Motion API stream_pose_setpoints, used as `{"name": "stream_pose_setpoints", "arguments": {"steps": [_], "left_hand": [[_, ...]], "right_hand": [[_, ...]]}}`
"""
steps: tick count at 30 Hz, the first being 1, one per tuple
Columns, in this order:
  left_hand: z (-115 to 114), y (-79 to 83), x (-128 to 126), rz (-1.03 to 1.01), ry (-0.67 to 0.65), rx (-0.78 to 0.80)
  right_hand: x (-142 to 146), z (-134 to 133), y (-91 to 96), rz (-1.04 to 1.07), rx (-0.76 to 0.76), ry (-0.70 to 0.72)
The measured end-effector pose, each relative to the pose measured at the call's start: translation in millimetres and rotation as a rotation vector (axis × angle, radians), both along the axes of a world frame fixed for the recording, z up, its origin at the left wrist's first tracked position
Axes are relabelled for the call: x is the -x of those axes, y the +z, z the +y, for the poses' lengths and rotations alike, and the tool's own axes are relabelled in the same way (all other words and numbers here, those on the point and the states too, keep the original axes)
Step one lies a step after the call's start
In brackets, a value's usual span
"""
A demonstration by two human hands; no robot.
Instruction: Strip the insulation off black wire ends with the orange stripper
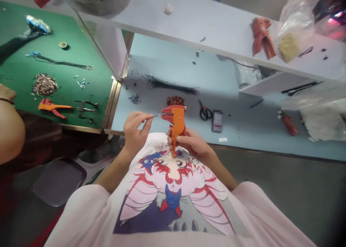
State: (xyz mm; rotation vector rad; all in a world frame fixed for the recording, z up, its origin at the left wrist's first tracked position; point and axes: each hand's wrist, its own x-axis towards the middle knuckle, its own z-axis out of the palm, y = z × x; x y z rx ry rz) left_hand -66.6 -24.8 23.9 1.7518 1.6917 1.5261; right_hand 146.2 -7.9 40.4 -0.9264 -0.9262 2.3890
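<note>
The short dark wire (156, 116) is out in front of the chest, its long axis running nearly crosswise, with the free tip pointing right and slightly away from the wearer. That tip lies just beside the side-facing mouth of the orange-and-red wire stripper (177, 119); from where I stand I cannot tell whether they touch. The left hand (136, 132) pinches the wire between thumb and forefinger and is the nearer one to it; the right hand (196, 142) is wrapped around the stripper's handles, on the other side of the gap. The tool points away from the body, roughly square to the wire. Just beyond its head is a heap of reddish clippings (175, 100) on the pale blue surface (162, 56), then a bundle of black wires (173, 85), with black-handled scissors (205, 113) off to the right.
</note>
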Motion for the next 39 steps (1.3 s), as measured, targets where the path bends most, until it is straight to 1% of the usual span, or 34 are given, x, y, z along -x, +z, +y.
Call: {"name": "stream_pose_setpoints", "arguments": {"steps": [6, 14, 19, 26, 32, 35, 39], "left_hand": [[2.0, 2.2, 3.4, 0.120, -0.049, -0.071], [2.5, 0.8, 2.2, 0.106, -0.100, -0.047], [0.4, 1.3, 4.1, 0.086, -0.137, -0.051], [-1.0, 4.5, 5.3, 0.079, -0.135, -0.060], [-2.4, 5.0, 6.5, 0.090, -0.137, -0.043], [-2.9, 6.0, 8.3, 0.084, -0.126, -0.057], [-3.6, 7.9, 10.3, 0.056, -0.125, -0.097]], "right_hand": [[0.5, -8.4, 2.4, -0.032, -0.066, 0.013], [1.5, -10.9, -0.1, -0.023, -0.090, 0.028], [3.6, -9.6, -0.5, -0.026, -0.117, 0.063], [5.3, -7.3, 1.1, -0.046, -0.162, 0.103], [8.4, -6.4, -1.2, -0.044, -0.204, 0.148], [9.1, -6.2, -1.2, -0.039, -0.198, 0.121], [7.3, -6.9, 0.7, -0.029, -0.137, 0.038]]}}
